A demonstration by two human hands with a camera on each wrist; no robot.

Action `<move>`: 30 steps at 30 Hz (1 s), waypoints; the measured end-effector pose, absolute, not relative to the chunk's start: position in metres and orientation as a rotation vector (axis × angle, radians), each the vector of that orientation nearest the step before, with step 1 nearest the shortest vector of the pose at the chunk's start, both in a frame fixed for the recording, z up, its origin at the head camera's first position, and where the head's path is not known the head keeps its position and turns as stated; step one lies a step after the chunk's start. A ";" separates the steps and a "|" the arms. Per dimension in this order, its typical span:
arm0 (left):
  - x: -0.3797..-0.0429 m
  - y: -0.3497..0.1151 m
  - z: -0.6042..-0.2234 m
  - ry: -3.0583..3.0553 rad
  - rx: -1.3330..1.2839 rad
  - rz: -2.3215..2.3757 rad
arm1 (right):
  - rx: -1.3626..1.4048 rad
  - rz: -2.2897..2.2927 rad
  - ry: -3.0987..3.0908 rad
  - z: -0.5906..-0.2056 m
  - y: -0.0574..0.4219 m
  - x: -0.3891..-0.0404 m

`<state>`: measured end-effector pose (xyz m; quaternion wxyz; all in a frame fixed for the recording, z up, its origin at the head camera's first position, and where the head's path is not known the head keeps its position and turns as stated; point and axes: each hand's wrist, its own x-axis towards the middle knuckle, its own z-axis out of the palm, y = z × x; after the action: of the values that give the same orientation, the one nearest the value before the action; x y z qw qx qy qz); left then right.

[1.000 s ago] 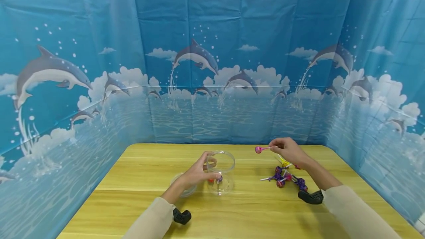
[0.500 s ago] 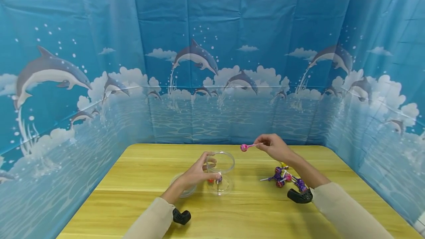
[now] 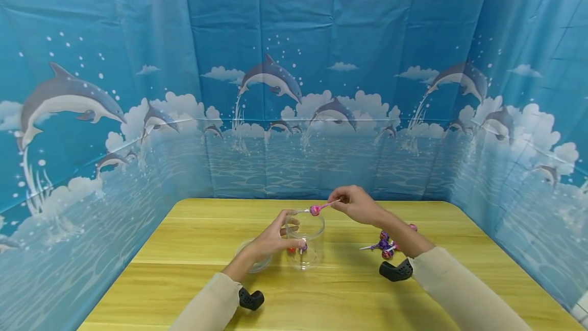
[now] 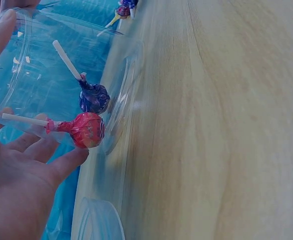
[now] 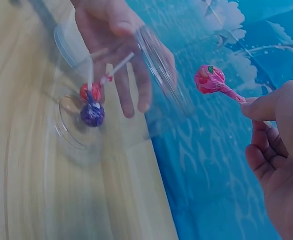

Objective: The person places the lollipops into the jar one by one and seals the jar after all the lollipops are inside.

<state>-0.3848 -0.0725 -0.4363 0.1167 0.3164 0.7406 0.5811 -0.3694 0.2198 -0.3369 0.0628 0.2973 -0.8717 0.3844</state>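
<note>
A clear plastic jar stands on the table, and my left hand grips it round the left side. Inside lie a red-wrapped lollipop and a purple-wrapped lollipop, their white sticks pointing up towards the mouth. My right hand pinches the stick of a pink-wrapped lollipop between thumb and fingertips. In the head view the candy end overlaps the jar's rim; in the right wrist view it points at the jar's mouth.
Several more lollipops lie in a pile on the wooden table, partly hidden by the right forearm. A clear round lid lies left of the jar, partly behind the left wrist. A blue dolphin-print curtain closes off the back and sides.
My right hand has carried the pink lollipop leftward from above the pile to the jar's rim. My left hand and the jar have stayed in place.
</note>
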 end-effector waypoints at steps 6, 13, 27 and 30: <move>-0.385 -0.073 -0.437 2.178 0.930 1.691 | 0.974 1.087 -2.660 -0.338 0.208 -0.370; -0.385 -0.073 -0.438 2.169 0.944 1.700 | 1.081 0.981 -2.670 -0.337 0.194 -0.374; -0.387 -0.073 -0.438 2.157 0.978 1.691 | 1.298 0.784 -2.654 -0.349 0.174 -0.378; -0.387 -0.073 -0.438 2.156 0.983 1.691 | 1.368 0.685 -2.635 -0.349 0.167 -0.379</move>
<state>-0.3868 -0.0729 -0.4378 0.1150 0.3354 0.7357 0.5771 -0.3792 0.1671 -0.3494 0.0473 0.4485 -0.8638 0.2245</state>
